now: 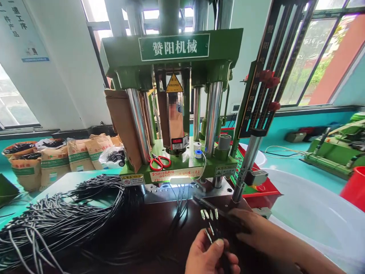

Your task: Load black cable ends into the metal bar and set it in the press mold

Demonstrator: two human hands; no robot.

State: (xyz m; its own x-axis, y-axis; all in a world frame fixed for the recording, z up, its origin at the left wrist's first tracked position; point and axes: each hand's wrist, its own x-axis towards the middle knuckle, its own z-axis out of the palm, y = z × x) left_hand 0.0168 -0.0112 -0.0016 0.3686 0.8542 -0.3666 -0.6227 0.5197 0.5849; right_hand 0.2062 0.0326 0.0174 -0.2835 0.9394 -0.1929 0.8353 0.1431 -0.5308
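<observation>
Green nameplate [174, 47] on top of the press says 赞阳机械. The black rail [252, 103] on the right reads 赞阳机械有限公司 going down. Far-left wall poster [17, 23]: 道工序, 件产品.

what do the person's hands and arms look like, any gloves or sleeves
Both are bare: no gloves on the left hand or the right hand, and no rings show. The right forearm is uncovered to the picture's edge, with no sleeve, watch or band in view. The left arm is out of frame.
</observation>
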